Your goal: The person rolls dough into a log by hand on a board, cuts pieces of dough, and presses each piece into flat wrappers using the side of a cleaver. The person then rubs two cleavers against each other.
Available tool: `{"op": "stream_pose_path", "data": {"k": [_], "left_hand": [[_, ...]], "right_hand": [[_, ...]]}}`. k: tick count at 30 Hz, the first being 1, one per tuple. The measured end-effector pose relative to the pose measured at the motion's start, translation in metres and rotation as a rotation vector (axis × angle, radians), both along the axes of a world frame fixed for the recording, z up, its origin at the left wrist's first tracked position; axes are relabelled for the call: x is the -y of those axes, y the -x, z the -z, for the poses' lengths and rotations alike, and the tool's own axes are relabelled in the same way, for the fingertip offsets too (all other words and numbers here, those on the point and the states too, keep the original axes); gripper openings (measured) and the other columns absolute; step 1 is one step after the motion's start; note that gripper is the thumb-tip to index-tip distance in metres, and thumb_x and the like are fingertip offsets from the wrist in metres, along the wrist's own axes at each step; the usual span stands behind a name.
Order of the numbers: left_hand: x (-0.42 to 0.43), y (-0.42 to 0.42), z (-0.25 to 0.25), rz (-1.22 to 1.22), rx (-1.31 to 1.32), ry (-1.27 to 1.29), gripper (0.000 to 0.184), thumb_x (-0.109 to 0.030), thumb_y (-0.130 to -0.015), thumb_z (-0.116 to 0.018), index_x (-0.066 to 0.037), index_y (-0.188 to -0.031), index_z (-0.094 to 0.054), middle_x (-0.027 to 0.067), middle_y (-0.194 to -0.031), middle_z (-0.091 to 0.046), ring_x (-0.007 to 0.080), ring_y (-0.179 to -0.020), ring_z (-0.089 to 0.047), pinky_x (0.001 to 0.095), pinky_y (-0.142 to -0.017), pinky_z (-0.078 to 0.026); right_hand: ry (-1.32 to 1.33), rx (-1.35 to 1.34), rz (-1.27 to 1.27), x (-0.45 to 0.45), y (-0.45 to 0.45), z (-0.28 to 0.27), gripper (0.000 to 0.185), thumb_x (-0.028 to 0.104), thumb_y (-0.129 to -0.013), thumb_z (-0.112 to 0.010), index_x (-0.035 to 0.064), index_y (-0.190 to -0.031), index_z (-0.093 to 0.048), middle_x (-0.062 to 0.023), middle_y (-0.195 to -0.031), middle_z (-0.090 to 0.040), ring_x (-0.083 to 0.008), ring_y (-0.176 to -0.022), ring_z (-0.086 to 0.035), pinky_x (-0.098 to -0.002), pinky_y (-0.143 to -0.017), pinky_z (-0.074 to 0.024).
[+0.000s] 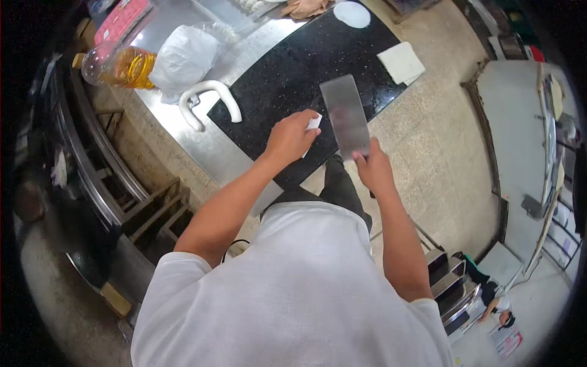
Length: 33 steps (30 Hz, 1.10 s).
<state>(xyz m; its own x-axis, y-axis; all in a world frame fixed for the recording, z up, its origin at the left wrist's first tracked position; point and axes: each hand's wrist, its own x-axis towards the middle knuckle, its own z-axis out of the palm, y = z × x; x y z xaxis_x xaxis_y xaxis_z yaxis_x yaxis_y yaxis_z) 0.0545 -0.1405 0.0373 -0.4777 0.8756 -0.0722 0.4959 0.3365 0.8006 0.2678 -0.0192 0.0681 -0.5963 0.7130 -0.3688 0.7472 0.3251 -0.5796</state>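
Observation:
Over the black speckled board (pixel 275 79), my left hand (pixel 292 137) has its fingers closed on a small white piece (pixel 314 122), which shows past the fingertips. My right hand (pixel 372 164) grips the near end of a wide rectangular metal blade (pixel 345 113); its handle is hidden in the fist. The blade is held to the right of my left hand, by the board's edge, apart from the white piece. A curved white roll (pixel 227 98) rests at the board's left corner. A folded white cloth (pixel 400 63) lies at the right edge, and a white disc (pixel 352 14) at the far end.
On the metal counter (pixel 174 125) are a white plastic bag (pixel 185 58), an oil bottle (pixel 125 66) and a pink package (pixel 124 21). Metal racks (pixel 104 177) stand at the left. Another person (pixel 498 306) is far off at the lower right.

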Motion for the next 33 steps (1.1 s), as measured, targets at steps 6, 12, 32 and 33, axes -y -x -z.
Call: {"op": "stream_pose_path", "data": {"k": [6,12,32,33], "left_hand": [[0.023,-0.016,-0.031,-0.11,0.133,0.001,0.033,-0.015,-0.088,-0.075,-0.006,-0.119,-0.069,0.0125,-0.093,-0.071,0.0207,-0.076,-0.068,0.0317,-0.069,-0.053],[-0.073,-0.002,-0.05,-0.315,0.464,-0.09,0.03,-0.013,-0.099,-0.067,-0.005,-0.128,-0.065,0.0029,-0.107,-0.069,0.0102,-0.095,-0.063,0.0262,-0.085,-0.051],[-0.003,0.012,0.019,-0.765,-0.242,-0.028,0.038,-0.02,-0.088,-0.078,-0.001,-0.119,-0.067,0.0125,-0.105,-0.069,0.0211,-0.085,-0.067,0.0328,-0.075,-0.054],[0.014,0.015,0.01,-0.89,-0.367,0.025,0.039,-0.024,-0.084,-0.082,0.001,-0.11,-0.066,0.013,-0.103,-0.064,0.0243,-0.082,-0.064,0.035,-0.073,-0.052]], "right_hand": [[0.264,0.002,-0.421,0.005,0.022,0.027,0.041,0.021,-0.089,-0.072,-0.0023,-0.114,-0.05,-0.0314,-0.094,-0.068,-0.0507,-0.091,-0.066,-0.0579,-0.079,-0.0518],[0.39,0.058,-0.62,-0.082,-0.032,0.008,0.038,0.025,-0.088,-0.072,-0.0006,-0.112,-0.057,-0.0282,-0.095,-0.07,-0.048,-0.093,-0.067,-0.0552,-0.082,-0.0522],[0.88,-0.541,0.588,-0.176,0.01,0.056,0.015,0.023,-0.104,-0.056,0.0083,-0.102,-0.052,-0.0018,-0.072,-0.054,-0.0142,-0.054,-0.054,-0.0293,-0.049,-0.0465],[0.88,-0.549,0.59,-0.167,0.013,0.046,0.014,0.022,-0.103,-0.056,0.0086,-0.103,-0.051,-0.0014,-0.072,-0.053,-0.0135,-0.054,-0.054,-0.029,-0.049,-0.0465]]}}
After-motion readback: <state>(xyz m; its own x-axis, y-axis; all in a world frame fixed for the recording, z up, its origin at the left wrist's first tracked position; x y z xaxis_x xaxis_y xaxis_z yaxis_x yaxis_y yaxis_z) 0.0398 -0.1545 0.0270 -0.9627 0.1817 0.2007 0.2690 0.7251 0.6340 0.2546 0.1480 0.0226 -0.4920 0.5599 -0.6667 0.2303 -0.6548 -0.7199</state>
